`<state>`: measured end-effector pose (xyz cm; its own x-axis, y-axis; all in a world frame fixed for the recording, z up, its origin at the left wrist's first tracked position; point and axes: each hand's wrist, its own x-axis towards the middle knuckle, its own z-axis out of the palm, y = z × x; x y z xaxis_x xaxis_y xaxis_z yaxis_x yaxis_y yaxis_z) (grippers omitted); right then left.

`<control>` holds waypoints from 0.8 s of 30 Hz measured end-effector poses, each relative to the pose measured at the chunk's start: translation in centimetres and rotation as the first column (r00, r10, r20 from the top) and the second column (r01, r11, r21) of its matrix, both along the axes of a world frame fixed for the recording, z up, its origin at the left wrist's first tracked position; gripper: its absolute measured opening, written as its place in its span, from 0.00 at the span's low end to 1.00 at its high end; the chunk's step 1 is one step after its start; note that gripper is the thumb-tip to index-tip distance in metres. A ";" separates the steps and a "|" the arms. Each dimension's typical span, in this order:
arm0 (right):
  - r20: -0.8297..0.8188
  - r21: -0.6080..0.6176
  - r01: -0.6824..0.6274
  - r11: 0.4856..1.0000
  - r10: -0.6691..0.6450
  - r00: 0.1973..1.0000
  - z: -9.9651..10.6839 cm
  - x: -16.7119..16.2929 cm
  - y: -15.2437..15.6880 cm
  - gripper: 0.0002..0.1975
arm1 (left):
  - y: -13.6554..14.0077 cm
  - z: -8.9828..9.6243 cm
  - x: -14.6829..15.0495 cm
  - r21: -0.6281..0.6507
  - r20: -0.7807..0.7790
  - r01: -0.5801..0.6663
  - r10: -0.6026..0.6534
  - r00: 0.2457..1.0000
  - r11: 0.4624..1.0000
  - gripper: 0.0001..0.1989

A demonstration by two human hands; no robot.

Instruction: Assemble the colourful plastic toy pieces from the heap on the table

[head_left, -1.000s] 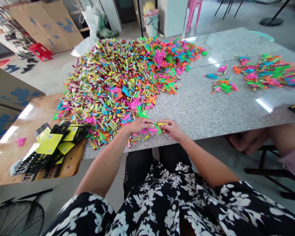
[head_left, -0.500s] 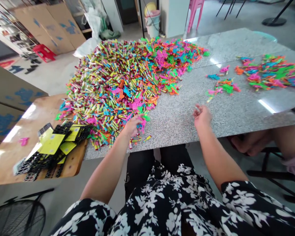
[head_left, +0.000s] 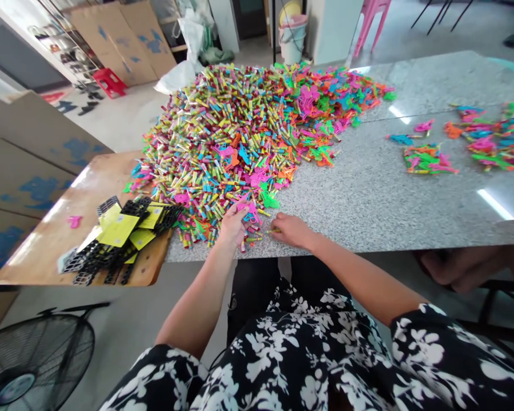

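My left hand (head_left: 233, 225) is at the near edge of a big heap of small coloured tubes (head_left: 209, 137), its fingers closed on a pink plastic toy gun (head_left: 249, 209). Close by on the right, my right hand (head_left: 292, 230) pinches a small yellowish tube (head_left: 276, 230) just above the granite table. A few loose tubes (head_left: 253, 239) lie between the hands. Beyond the left fingers, a green toy gun (head_left: 269, 197) rests at the heap's edge. More toy guns (head_left: 317, 105) in pink, orange, green and blue spread over the heap's right side.
Grouped toy guns (head_left: 428, 160) lie on the granite table (head_left: 355, 200), with a larger group (head_left: 497, 140) farther right. Black plastic frames with yellow cards (head_left: 119, 229) cover part of the wooden board (head_left: 79, 251). A fan (head_left: 38, 359) stands below left. Another person's leg (head_left: 454, 265) shows at right.
My right hand has moved left from the middle of the table to beside my left hand, and now pinches a tube. The small group of toy guns at right looks neater. The view has shifted right.
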<state>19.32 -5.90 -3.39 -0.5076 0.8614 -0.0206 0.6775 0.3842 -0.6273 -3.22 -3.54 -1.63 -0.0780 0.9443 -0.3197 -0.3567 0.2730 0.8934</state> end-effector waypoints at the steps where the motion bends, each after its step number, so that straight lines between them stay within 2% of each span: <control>1: -0.106 -0.043 0.112 0.993 -0.116 0.988 0.0 0.2 0.1 0.05 | -0.1 0.0 0.2 0.016 0.013 0.004 -0.004 1.000 1.000 0.29; 2: -0.232 -0.120 0.216 0.969 -0.239 0.943 0.0 0.4 0.3 0.06 | -0.2 0.0 0.6 0.032 0.024 0.018 -0.018 1.000 0.999 0.29; 4: -0.475 -0.342 0.306 0.889 -0.444 0.760 0.1 0.7 0.6 0.10 | -0.3 0.0 1.5 0.067 0.028 0.068 -0.070 0.997 0.995 0.30; 6: -0.625 -0.526 0.226 0.820 -0.553 0.551 0.5 0.8 0.8 0.12 | -0.4 0.1 2.5 0.100 0.001 0.128 -0.129 0.992 0.987 0.30; 7: -0.666 -0.574 0.171 0.801 -0.578 0.471 0.7 0.7 0.9 0.13 | -0.5 0.3 3.0 0.114 -0.020 0.156 -0.154 0.988 0.981 0.30; 10: -0.721 -0.611 0.097 0.785 -0.603 0.341 1.4 0.6 1.1 0.15 | -0.6 0.6 4.0 0.160 -0.097 0.227 -0.213 0.972 0.961 0.28; 13: -0.735 -0.608 0.097 0.788 -0.605 0.305 1.8 0.5 1.2 0.15 | -0.6 0.8 4.4 0.227 -0.183 0.265 -0.226 0.957 0.937 0.27; 19: -0.779 -0.526 0.121 0.842 -0.534 0.328 2.0 1.1 1.1 0.14 | -0.5 1.0 4.6 0.286 -0.297 0.329 -0.243 0.923 0.900 0.24; 21: -0.781 -0.483 0.143 0.864 -0.499 0.376 2.2 1.4 0.9 0.12 | -0.7 1.2 4.7 0.280 -0.312 0.336 -0.246 0.918 0.899 0.23; 24: -0.738 -0.439 0.167 0.883 -0.460 0.493 2.9 1.9 0.6 0.11 | -0.9 1.7 4.7 0.242 -0.328 0.349 -0.262 0.908 0.906 0.21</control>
